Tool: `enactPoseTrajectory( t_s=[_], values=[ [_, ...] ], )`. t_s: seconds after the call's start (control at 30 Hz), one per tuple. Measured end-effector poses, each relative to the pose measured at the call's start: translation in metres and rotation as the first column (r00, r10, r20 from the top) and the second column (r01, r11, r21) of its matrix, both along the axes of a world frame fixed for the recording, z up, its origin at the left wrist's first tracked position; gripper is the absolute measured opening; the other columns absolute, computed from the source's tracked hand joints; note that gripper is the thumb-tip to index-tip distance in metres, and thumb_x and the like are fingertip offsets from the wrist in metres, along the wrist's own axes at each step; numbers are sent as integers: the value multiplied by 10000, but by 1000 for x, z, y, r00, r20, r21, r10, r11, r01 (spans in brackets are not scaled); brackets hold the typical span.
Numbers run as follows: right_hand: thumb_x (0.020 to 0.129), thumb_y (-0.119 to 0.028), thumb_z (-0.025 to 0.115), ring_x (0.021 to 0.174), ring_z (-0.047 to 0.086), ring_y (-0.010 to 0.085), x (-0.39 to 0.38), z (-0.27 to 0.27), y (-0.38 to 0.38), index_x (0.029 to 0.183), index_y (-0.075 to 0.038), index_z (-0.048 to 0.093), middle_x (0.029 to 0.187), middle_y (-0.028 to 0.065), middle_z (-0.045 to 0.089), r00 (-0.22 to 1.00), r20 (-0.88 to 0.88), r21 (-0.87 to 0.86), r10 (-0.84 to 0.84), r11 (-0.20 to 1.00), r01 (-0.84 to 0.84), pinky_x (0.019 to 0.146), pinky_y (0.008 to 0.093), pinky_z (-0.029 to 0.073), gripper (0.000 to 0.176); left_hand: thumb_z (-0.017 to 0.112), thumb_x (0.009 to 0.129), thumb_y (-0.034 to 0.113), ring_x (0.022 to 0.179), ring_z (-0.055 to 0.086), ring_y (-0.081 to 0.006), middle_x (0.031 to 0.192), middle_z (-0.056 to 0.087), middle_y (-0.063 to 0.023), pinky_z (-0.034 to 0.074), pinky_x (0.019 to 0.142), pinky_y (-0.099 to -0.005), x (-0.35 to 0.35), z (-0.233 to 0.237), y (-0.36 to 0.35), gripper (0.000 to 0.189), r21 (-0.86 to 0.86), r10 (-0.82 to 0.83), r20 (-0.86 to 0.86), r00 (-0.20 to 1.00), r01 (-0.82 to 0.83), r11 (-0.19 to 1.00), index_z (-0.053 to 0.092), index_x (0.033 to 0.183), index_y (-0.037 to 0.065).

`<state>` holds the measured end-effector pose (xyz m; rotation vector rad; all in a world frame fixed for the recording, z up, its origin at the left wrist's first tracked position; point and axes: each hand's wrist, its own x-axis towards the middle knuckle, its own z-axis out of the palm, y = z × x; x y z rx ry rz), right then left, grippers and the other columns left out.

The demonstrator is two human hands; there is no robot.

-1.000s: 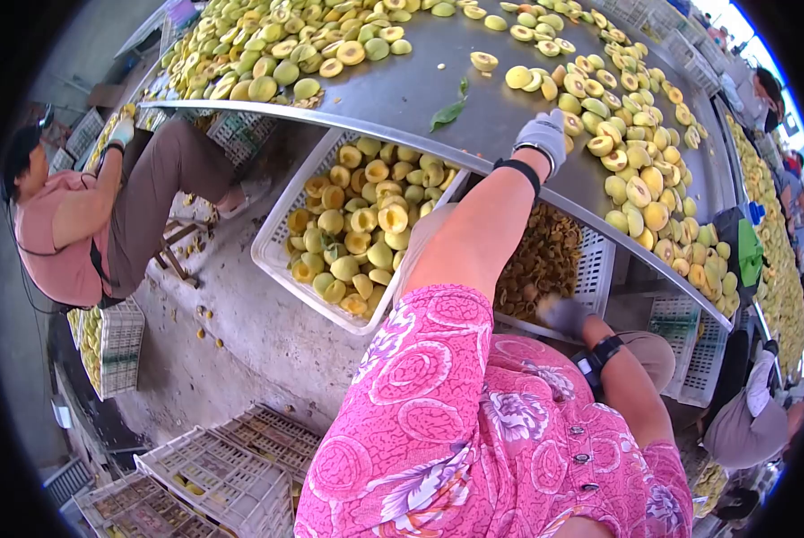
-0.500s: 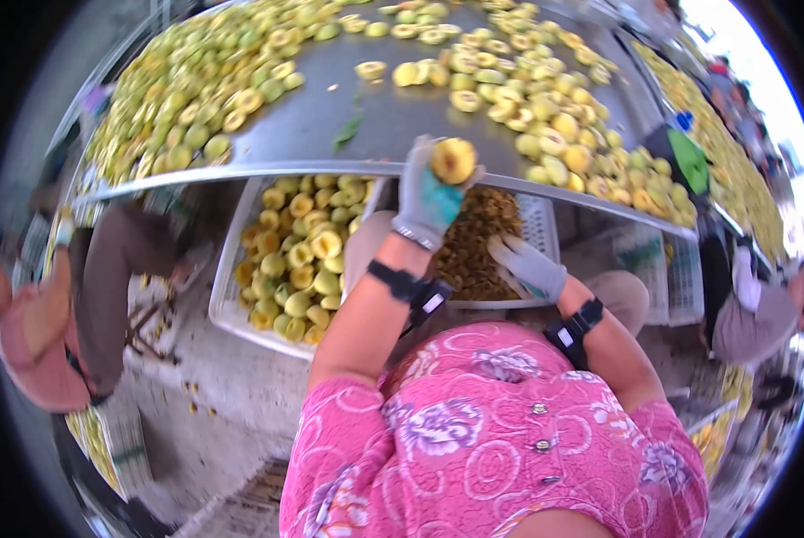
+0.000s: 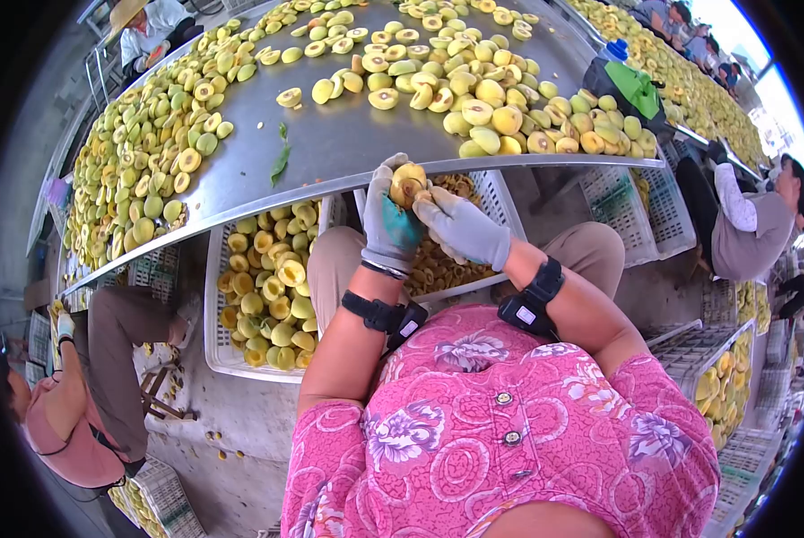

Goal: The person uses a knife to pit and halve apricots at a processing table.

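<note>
My left hand (image 3: 389, 224), in a grey glove with a green palm, is closed around a peach half (image 3: 408, 177) just below the table edge. Its cut face and brown centre are turned up. My right hand (image 3: 463, 226), also gloved, has its fingers pinched together against the right side of the fruit; whatever they hold is hidden. Under both hands a white crate (image 3: 502, 204) contains brown pits and scraps (image 3: 438, 271). Left of my knee, another white crate (image 3: 212, 323) is filled with hollowed peach halves (image 3: 276, 291).
A metal table (image 3: 231, 175) spans the front, with heaped peach halves (image 3: 142, 170) left and more halves (image 3: 500, 99) right. A green cloth (image 3: 633, 88) hangs at its right side. People sit on the left (image 3: 70, 421) and right (image 3: 756, 229). Stacked crates (image 3: 630, 215) stand right.
My right hand has risen from the pit crate to the fruit in my left hand. The left hand still holds the fruit. The whole view has shifted and turned.
</note>
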<state>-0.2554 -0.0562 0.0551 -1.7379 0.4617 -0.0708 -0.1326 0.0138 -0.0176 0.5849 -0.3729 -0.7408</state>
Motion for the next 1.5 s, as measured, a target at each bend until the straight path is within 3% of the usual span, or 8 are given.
enactPoseTrajectory(
  t_s=[0.17, 0.47, 0.67, 0.9, 1.17, 1.23, 1.37, 1.5],
  values=[
    [1001, -317, 466, 425, 491, 120, 0, -24, -6, 1096, -55, 495, 622, 17, 510, 997, 75, -233, 26, 973, -8, 370, 291, 396, 280, 405, 1002, 292, 970, 594, -242, 1040, 594, -119, 511, 875, -374, -8, 6, -3, 341, 6, 45, 26, 999, -46, 999, 532, 1120, -2],
    [991, -393, 470, 390, 410, 88, -13, -12, -8, 1028, -110, 518, 583, -38, 431, 967, -103, 304, 232, 933, -192, 326, 254, 318, 289, 411, 991, 496, 715, 625, -246, 816, 641, -137, 547, 692, -370, -12, 24, 7, 526, 198, -52, -1, 999, 51, 979, 582, 832, 25],
    [969, -485, 494, 370, 303, 23, -26, -32, -16, 999, -110, 527, 578, -80, 378, 923, -47, 907, 381, 403, -120, 318, 218, 215, 377, 450, 967, 525, 690, 630, -212, 818, 660, -148, 547, 656, -339, -21, 23, 14, 592, 235, -116, 179, 977, 72, 969, 625, 808, -17],
    [1006, -449, 420, 350, 254, 13, -23, -59, -20, 1044, -89, 508, 571, -79, 327, 875, 272, 962, 401, -132, -238, 294, 207, 179, 372, 429, 958, 553, 750, 619, -270, 833, 617, -129, 544, 668, -397, -21, 22, 13, 548, 74, -212, -104, 972, 220, 973, 582, 827, 43],
    [1012, -468, 377, 331, 206, 20, -28, -70, -26, 1063, -93, 528, 562, -84, 308, 942, 79, 994, 326, 50, -100, 288, 215, 167, 408, 520, 977, 392, 854, 616, -227, 912, 640, -66, 525, 802, -357, 53, -2, 75, 359, 43, 303, -148, 941, -300, 953, 616, 904, 53],
    [1016, -465, 366, 333, 201, 23, -32, -77, -29, 1058, -92, 538, 560, -85, 307, 950, 54, 978, 306, 177, -113, 292, 214, 169, 413, 529, 989, 271, 851, 602, -161, 907, 648, -59, 506, 770, -288, 72, -7, 119, 279, 220, 594, 382, 708, -694, 686, 639, 985, 15],
    [1014, -465, 371, 349, 229, 25, -42, -94, -27, 1032, -88, 540, 556, -89, 308, 944, -105, 880, 311, 471, -58, 315, 210, 207, 413, 596, 937, 211, 946, 596, -172, 1060, 632, -79, 475, 859, -290, 94, -51, 234, 234, 435, 585, 675, 448, -883, 175, 660, 1065, 26],
    [1016, -468, 366, 358, 241, 25, -37, -95, -20, 1007, -100, 529, 552, -90, 318, 916, -220, 866, 334, 499, 26, 324, 203, 203, 403, 682, 833, 387, 1116, 532, -299, 1176, 578, -138, 422, 958, -386, 83, -89, 321, 411, 550, -17, 811, 584, -772, -318, 645, 1089, 66]
  ],
)
